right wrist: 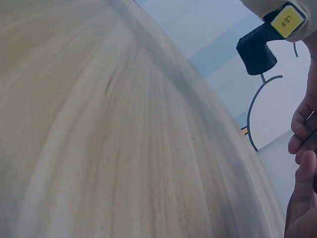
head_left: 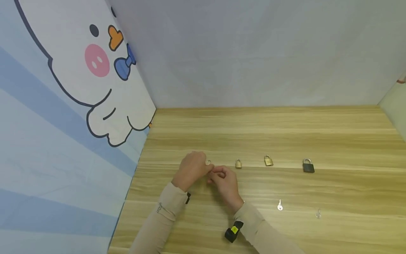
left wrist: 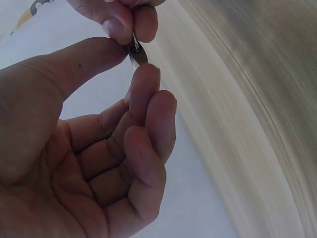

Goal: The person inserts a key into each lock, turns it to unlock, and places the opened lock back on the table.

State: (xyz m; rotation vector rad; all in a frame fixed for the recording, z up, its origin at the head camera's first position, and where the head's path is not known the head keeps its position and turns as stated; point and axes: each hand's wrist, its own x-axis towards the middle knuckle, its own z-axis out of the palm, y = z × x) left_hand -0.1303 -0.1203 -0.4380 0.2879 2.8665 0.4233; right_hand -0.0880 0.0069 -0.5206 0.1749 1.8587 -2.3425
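Note:
My left hand (head_left: pixel 191 169) pinches a small padlock (left wrist: pixel 140 57) between thumb and fingertips; in the head view its shackle (head_left: pixel 208 162) peeks out beside the fingers. Thumb and forefinger of my right hand (head_left: pixel 226 184) grip a thin metal key (left wrist: pixel 135 39), whose tip meets the end of the padlock at a dark round keyhole. Most of the key is hidden by the right fingers. In the right wrist view only part of the right hand (right wrist: pixel 301 208) shows at the edge, with the left hand (right wrist: pixel 308 124) above it.
To the right stand in a row a small brass padlock (head_left: pixel 238 164), a larger brass padlock (head_left: pixel 268 161) and a black padlock (head_left: pixel 308 167). Nearer lie a silver key (head_left: pixel 280 205) and another key (head_left: pixel 318 213) on the wooden table (head_left: pixel 349 141). A printed curtain (head_left: pixel 63 158) borders the left side.

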